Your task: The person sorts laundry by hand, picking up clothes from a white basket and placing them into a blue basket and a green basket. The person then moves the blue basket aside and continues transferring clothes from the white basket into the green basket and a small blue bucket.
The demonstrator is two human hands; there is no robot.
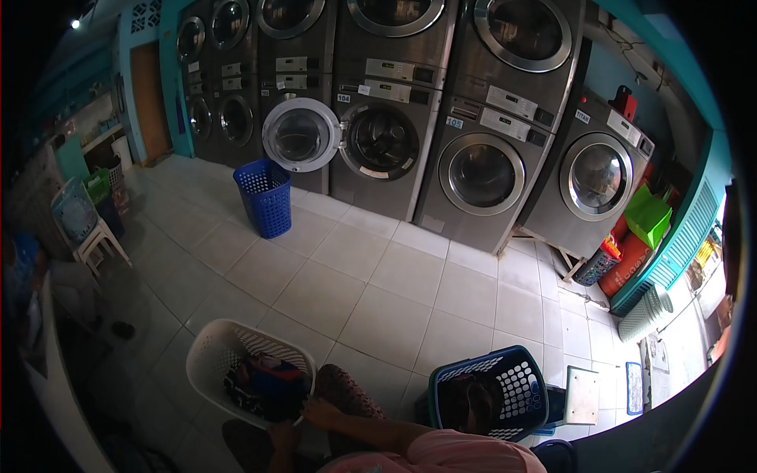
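A white laundry basket (206,335) stands low in the head view, with dark, blue and red clothes (272,384) inside it. At the basket's right corner, my right hand (319,412) is closed on the rim. My left hand (282,435) is closed at the near rim, just left of the right one; its fingers are dim and partly hidden. A patterned trouser leg (347,390) shows beside the basket. To my right is a dark blue basket (520,394) with dark clothes (473,400) in it.
A blue basket (264,201) stands on the tiles before an open washer door (301,135). Stacked machines (481,177) line the far wall. A person (31,276) sits at the left edge, near a white chair (102,240). Right lie a small stool (582,396) and bags (648,217).
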